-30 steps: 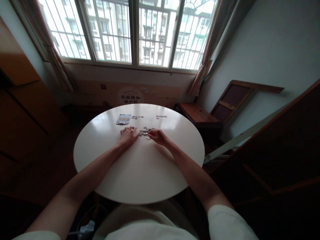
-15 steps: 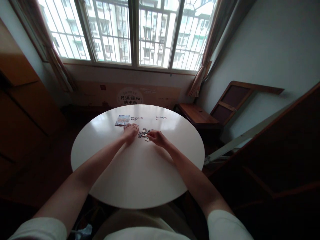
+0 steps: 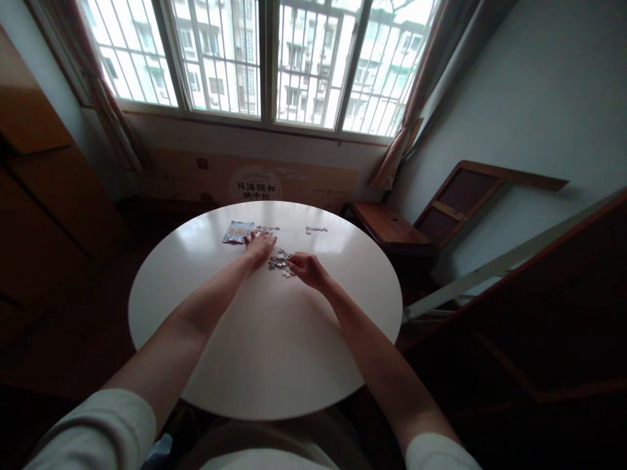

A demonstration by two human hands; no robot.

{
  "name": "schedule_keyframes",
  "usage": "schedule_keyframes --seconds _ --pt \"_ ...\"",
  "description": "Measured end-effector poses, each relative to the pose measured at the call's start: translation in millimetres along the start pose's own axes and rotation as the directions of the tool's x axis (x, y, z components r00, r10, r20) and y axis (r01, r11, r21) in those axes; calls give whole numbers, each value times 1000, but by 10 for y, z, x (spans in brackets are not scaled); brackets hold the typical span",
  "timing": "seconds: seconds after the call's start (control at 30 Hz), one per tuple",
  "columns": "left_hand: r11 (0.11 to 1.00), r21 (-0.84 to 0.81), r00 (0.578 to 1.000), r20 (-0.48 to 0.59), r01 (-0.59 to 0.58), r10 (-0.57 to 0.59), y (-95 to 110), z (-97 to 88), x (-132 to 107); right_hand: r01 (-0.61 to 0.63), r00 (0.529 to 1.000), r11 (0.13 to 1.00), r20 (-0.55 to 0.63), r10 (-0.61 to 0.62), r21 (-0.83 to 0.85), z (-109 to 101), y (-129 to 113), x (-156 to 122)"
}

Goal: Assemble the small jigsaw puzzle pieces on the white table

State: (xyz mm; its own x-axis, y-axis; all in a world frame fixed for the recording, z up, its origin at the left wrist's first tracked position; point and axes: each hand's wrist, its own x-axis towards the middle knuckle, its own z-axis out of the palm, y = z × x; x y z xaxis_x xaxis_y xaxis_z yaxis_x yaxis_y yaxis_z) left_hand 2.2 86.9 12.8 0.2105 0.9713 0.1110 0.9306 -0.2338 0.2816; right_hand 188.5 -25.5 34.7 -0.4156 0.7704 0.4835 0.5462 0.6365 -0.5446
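Observation:
A loose heap of jigsaw puzzle pieces (image 3: 280,260) lies on the white round table (image 3: 274,352). At the heap's right edge, my right hand (image 3: 306,268) has its fingertips pinched together; whatever is between them is too small to make out. My left hand (image 3: 261,247) is palm down left of the heap, fingers stretched forward and somewhat apart. Just beyond its fingers runs a short group of pieces (image 3: 268,228). A second short row of pieces (image 3: 317,229) sits farther right. Beside my left fingertips lies a small printed packet (image 3: 238,232).
A wooden chair (image 3: 392,225) stands beyond the table's right side, near the wall. Behind the table are a printed panel (image 3: 304,186) and barred windows (image 3: 308,65). A dark wooden cabinet (image 3: 49,215) is at the left.
My left hand has moved forward and slightly right, toward the group of pieces beside the packet. My right hand stays pinched at the heap. The view has shifted slightly.

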Motion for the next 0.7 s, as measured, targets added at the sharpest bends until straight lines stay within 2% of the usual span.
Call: schedule_keyframes --seconds 0.1,0.27,0.5,0.7 --pt "996 -16 995 -48 82 -83 16 9 1 -21 1000 1000 -15 21 5 -14 1 7" --pt "992 -5 990 -54 129 -129 72 0 -25 -39 998 999 -39 40 15 -25 9 14" --pt "991 11 988 -88 131 -130 75 22 -15 -69 995 997 -73 70 28 -55 26 4" --pt "998 13 996 -64 68 -67 78 6 -8 -67 996 998 -61 68 18 -75 13 -4"
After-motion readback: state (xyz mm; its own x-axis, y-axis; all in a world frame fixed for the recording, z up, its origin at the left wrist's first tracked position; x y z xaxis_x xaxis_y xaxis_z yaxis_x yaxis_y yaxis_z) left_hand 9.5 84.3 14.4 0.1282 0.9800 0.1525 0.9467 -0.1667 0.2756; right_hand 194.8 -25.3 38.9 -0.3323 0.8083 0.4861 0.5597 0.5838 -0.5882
